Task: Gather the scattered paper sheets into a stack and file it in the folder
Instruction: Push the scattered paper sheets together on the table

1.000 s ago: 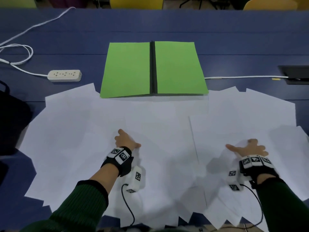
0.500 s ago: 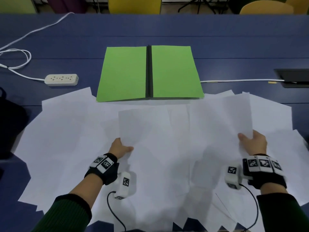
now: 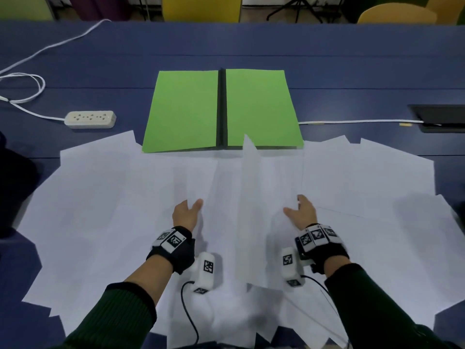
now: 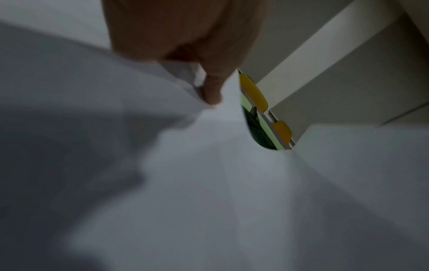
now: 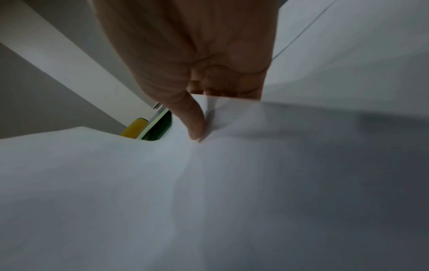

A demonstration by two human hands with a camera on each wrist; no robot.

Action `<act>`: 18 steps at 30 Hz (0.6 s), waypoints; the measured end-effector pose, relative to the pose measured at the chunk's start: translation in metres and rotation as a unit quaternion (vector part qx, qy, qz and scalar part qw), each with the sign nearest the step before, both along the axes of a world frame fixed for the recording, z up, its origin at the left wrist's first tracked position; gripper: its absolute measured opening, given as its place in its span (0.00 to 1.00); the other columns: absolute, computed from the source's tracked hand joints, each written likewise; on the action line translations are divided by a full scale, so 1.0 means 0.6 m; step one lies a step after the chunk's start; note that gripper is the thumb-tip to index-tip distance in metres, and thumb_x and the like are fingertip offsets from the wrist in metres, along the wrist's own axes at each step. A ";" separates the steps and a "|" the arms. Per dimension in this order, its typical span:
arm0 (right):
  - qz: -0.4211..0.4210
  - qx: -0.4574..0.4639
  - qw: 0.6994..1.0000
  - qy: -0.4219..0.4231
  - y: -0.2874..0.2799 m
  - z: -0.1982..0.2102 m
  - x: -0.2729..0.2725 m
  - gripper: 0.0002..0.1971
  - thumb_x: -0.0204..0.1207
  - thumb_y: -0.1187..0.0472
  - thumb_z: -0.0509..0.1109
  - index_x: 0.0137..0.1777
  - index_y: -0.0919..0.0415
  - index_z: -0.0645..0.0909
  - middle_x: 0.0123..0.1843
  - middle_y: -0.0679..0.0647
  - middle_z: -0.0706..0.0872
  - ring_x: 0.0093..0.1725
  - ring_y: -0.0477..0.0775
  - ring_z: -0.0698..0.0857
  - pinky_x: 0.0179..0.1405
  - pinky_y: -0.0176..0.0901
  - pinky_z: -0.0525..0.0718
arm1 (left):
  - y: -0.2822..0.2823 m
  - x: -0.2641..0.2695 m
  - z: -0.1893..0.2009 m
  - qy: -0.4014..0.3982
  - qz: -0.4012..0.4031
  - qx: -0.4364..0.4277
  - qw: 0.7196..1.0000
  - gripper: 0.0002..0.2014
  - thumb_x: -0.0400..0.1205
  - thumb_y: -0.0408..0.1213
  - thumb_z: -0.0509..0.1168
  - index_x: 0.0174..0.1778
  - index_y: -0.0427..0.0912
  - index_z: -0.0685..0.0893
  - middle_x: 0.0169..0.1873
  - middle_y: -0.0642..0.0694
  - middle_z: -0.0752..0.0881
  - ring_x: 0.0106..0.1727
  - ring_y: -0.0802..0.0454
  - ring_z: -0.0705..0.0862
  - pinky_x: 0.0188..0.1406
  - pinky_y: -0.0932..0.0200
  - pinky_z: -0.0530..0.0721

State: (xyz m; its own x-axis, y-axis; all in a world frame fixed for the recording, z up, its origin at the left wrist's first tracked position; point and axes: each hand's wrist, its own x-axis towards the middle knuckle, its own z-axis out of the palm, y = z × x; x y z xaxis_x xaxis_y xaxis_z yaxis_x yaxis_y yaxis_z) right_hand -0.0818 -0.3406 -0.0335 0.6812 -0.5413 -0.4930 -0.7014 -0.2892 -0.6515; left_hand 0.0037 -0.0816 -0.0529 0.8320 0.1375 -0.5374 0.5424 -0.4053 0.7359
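Note:
Many white paper sheets (image 3: 100, 210) lie scattered over the blue table (image 3: 352, 59), overlapping each other. The green folder (image 3: 221, 109) lies open and flat beyond them, at the middle. My left hand (image 3: 187, 212) pinches the near edge of a sheet (image 4: 209, 183), thumb on top. My right hand (image 3: 300, 212) pinches another sheet (image 5: 209, 183) the same way. The two held sheets meet between my hands and stand up in a ridge (image 3: 247, 172) whose far corner overlaps the folder's near edge.
A white power strip (image 3: 90, 119) with a looped cable (image 3: 22, 79) lies at the far left. A white cable (image 3: 359, 121) runs to a black hatch (image 3: 440, 117) at the right. A dark bag (image 3: 10, 172) sits at the left edge. Chairs (image 3: 201, 8) stand beyond the table.
Both hands have moved inward toward each other, each dragging a pinched sheet. The sheets now meet and buckle upward between them.

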 end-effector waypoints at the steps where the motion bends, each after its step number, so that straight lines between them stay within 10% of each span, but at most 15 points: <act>1: -0.001 0.001 1.000 -0.002 0.006 -0.001 0.000 0.23 0.76 0.68 0.67 0.70 0.72 0.70 0.67 0.66 0.78 0.63 0.62 0.78 0.53 0.38 0.74 | -0.001 0.003 0.003 -0.004 0.016 0.013 1.000 0.25 0.83 0.43 0.63 0.70 0.28 0.74 0.69 0.33 0.77 0.71 0.38 0.74 0.73 0.48 0.70; 8: -0.104 -0.170 0.978 0.062 -0.073 0.032 -0.039 0.14 0.77 0.71 0.56 0.62 0.66 0.74 0.59 0.72 0.81 0.58 0.71 0.80 0.55 0.53 0.78 | 0.049 0.025 0.019 -0.063 -0.076 0.104 0.990 0.21 0.77 0.22 0.63 0.67 0.31 0.75 0.62 0.35 0.81 0.64 0.38 0.79 0.63 0.54 0.76; 12: -0.124 -0.176 0.976 0.045 -0.083 0.040 -0.047 0.13 0.79 0.72 0.55 0.61 0.71 0.75 0.59 0.73 0.81 0.57 0.72 0.80 0.51 0.51 0.76 | 0.065 0.031 0.027 -0.078 -0.063 0.115 0.988 0.22 0.73 0.29 0.74 0.61 0.27 0.78 0.55 0.38 0.83 0.57 0.41 0.81 0.55 0.57 0.76; 18: -0.049 -0.112 0.992 0.011 -0.007 0.009 -0.018 0.12 0.78 0.71 0.57 0.59 0.69 0.76 0.52 0.66 0.81 0.51 0.64 0.79 0.45 0.40 0.69 | 0.017 0.032 0.014 -0.031 -0.113 -0.063 0.991 0.13 0.82 0.27 0.61 0.63 0.29 0.78 0.63 0.32 0.82 0.61 0.39 0.81 0.60 0.53 0.77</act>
